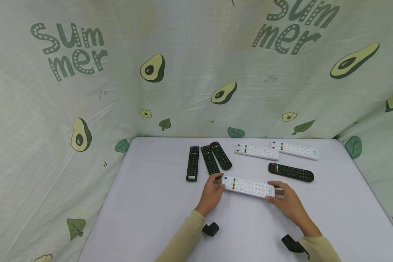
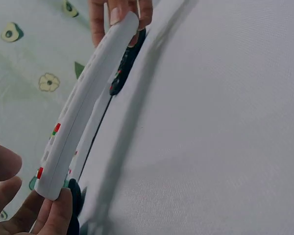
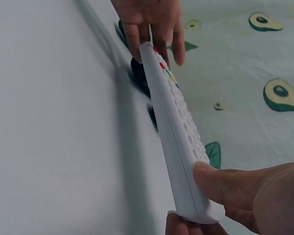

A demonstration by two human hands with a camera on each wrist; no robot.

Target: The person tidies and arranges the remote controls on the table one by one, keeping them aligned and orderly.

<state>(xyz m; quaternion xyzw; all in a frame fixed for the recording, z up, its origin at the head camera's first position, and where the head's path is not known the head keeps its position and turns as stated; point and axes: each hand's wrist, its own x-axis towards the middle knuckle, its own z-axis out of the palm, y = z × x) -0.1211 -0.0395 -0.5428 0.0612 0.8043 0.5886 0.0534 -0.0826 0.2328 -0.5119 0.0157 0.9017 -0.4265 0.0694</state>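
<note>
A white remote control point(image 1: 247, 186), with colored buttons near its left end, is raised above the table between both hands. My right hand point(image 1: 289, 202) grips its right end; in the right wrist view the thumb point(image 3: 230, 183) lies on the button side and fingers are underneath. At the other end is my left hand point(image 1: 211, 193). In the left wrist view its fingertips point(image 2: 59, 210) touch the remote's lower end from below, while the thumb point(image 2: 2, 161) stands apart from it. Behind the left hand, a black remote point(image 1: 210, 160) is partly hidden.
Two more black remotes, one straight point(image 1: 192, 163) and one slanted point(image 1: 221, 155), lie at the back left. Two white remotes point(image 1: 257, 152) point(image 1: 294, 150) lie at the back right, ahead of another black remote point(image 1: 290, 172). A patterned curtain point(image 1: 190, 69) borders the white table point(image 1: 144, 189).
</note>
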